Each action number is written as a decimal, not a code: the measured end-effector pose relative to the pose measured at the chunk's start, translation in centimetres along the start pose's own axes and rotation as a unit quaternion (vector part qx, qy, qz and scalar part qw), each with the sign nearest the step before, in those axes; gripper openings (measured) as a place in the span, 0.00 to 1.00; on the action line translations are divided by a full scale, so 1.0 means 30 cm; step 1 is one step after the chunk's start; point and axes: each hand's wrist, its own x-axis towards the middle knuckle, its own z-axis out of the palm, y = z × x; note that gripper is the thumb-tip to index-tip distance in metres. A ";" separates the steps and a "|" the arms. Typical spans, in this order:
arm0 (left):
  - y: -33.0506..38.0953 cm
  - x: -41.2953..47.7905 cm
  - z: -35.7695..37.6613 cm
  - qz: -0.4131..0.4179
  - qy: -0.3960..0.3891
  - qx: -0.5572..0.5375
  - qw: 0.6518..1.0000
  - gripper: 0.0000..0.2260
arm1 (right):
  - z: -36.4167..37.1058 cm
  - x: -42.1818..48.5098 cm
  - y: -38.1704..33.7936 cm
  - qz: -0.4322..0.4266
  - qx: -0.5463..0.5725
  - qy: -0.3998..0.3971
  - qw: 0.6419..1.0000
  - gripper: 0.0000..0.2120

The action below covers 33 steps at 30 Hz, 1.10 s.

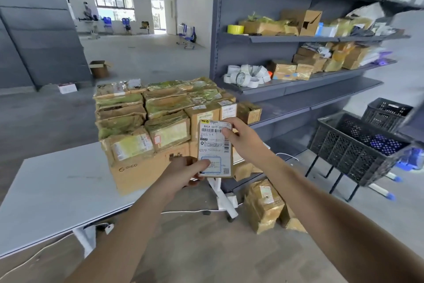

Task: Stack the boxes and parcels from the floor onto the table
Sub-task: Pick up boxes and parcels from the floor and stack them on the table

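I hold a small flat cardboard parcel [214, 148] with a white shipping label upright in front of me, above the table's right end. My left hand [183, 171] grips its lower edge with the thumb on the label. My right hand [243, 139] pinches its upper right corner. Behind it, a tall stack of taped cardboard boxes [160, 120] stands on the white table [57, 182], resting on one large brown box [142, 172]. Taped parcels [263, 207] lie on the floor below my right arm.
A grey shelving unit [298, 85] with boxes, tape rolls and parcels rises on the right. Black plastic crates [358, 147] stand on a frame at far right. A white table leg [223, 198] and cables are on the floor. An open box [99, 68] sits farther back.
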 end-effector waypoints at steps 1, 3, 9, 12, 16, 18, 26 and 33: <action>0.021 0.024 0.053 0.003 -0.009 0.003 1.000 0.13 | -0.051 0.005 0.038 0.005 0.002 0.006 1.000 0.10; 0.058 0.069 0.153 0.008 -0.021 0.002 1.000 0.11 | -0.144 0.013 0.117 0.020 0.014 0.013 1.000 0.07; 0.114 0.169 0.383 0.002 -0.034 0.009 0.999 0.12 | -0.327 0.032 0.307 0.036 0.039 0.007 0.999 0.11; 0.127 0.223 0.444 -0.013 -0.042 0.014 0.999 0.12 | -0.372 0.046 0.375 0.037 0.045 0.008 0.998 0.12; 0.136 0.325 0.489 -0.032 -0.063 0.028 0.997 0.14 | -0.406 0.092 0.453 0.029 0.032 0.024 0.999 0.09; 0.144 0.392 0.506 -0.032 -0.065 0.054 0.996 0.14 | -0.421 0.128 0.486 0.027 0.027 0.025 0.999 0.08; 0.222 0.751 0.486 0.037 -0.008 0.073 0.997 0.18 | -0.466 0.385 0.606 0.036 0.025 0.003 0.999 0.11; 0.250 1.063 0.426 0.078 -0.012 0.156 0.985 0.17 | -0.487 0.674 0.656 0.043 -0.045 -0.078 0.995 0.17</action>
